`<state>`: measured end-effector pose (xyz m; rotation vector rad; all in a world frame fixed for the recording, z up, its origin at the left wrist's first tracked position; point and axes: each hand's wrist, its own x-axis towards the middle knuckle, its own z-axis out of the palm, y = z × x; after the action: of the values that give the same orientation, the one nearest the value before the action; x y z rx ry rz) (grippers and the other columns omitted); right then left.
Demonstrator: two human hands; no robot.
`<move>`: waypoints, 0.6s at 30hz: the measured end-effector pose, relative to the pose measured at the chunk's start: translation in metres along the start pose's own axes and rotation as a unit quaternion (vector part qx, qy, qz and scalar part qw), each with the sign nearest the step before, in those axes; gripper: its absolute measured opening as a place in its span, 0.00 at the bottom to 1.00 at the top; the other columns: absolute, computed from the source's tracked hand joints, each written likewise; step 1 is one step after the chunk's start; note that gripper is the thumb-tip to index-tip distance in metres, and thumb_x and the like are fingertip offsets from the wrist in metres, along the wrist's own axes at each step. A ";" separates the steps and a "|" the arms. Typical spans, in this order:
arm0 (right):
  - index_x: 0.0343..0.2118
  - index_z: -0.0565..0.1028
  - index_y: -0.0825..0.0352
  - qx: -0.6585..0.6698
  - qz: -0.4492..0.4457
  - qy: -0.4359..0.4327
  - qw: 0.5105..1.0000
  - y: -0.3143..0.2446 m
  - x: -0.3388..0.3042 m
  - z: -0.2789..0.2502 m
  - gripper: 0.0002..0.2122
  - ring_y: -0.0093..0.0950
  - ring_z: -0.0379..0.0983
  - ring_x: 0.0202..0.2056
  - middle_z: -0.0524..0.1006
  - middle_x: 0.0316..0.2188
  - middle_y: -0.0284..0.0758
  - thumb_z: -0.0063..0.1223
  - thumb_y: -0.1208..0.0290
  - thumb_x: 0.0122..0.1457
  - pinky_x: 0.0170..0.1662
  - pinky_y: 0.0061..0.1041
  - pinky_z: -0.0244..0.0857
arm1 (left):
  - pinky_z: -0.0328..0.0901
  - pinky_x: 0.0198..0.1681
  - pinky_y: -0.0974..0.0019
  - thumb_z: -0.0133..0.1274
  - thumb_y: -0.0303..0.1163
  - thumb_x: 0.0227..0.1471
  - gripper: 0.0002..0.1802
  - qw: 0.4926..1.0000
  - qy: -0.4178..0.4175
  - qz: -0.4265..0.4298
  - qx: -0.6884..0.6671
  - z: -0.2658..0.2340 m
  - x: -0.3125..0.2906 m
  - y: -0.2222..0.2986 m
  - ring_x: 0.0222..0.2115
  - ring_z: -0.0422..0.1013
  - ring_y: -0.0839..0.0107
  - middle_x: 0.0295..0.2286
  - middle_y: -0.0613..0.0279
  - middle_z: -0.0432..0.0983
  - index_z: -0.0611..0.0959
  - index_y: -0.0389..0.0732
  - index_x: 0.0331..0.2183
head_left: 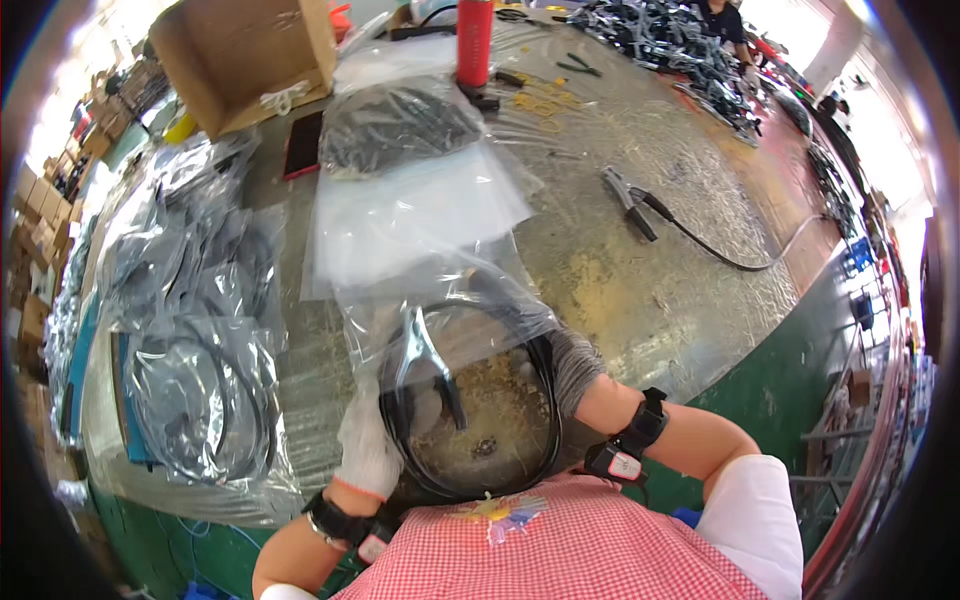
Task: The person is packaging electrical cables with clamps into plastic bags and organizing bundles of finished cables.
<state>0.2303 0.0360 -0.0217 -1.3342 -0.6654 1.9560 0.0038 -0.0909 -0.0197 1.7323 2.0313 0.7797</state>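
Observation:
A coil of black cable [556, 425] hangs in front of my chest, its far part inside a clear plastic bag [385, 300]. A metal spring clamp with black handles [420, 345] lies across the coil's left side, seen through the film. My left hand [368, 440], in a white glove, is closed round the coil's left side, with fingers showing inside the loop. My right hand [560, 355], below a grey striped cuff, grips the coil's right side at the bag's mouth. The film and cable partly hide its fingers.
Bagged cable coils [200, 400] lie at left. Beyond the bag are a stack of clear bags [410, 215], a phone [303, 145], a cardboard box [245, 65] and a red bottle [474, 45]. A loose clamp [630, 205] with cable lies right. Clamps [650, 40] pile up near a person [720, 25].

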 end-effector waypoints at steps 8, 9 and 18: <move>0.39 0.74 0.68 -0.309 -0.087 -0.141 0.936 0.052 -0.090 -0.049 0.11 0.31 0.74 0.28 0.76 0.29 0.38 0.45 0.66 0.59 0.35 0.28 0.69 | 0.67 0.34 0.60 0.55 0.32 0.47 0.21 0.983 -0.142 0.045 0.103 -0.037 -0.095 -0.025 0.31 0.73 0.60 0.32 0.48 0.75 0.73 0.32 0.42; 0.39 0.74 0.68 -0.308 -0.093 -0.138 0.937 0.056 -0.094 -0.062 0.11 0.31 0.74 0.28 0.76 0.29 0.38 0.45 0.66 0.59 0.35 0.28 0.69 | 0.68 0.34 0.60 0.55 0.36 0.46 0.22 0.970 -0.220 -0.084 -0.061 -0.040 -0.109 -0.033 0.30 0.73 0.58 0.31 0.51 0.74 0.74 0.33 0.42; 0.26 0.74 0.67 -0.471 -0.718 0.062 0.509 -0.007 -0.068 0.012 0.14 0.35 0.59 0.16 0.62 0.12 0.37 0.60 0.58 0.49 0.22 0.28 0.55 | 0.67 0.33 0.64 0.45 0.31 0.53 0.17 0.966 -0.034 -0.053 -0.250 -0.117 -0.075 0.013 0.31 0.72 0.61 0.35 0.48 0.74 0.74 0.28 0.41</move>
<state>0.2379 -0.0119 0.0282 -0.6839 -2.0193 -0.0253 -0.0421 -0.1839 0.0741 1.3337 1.6749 1.0700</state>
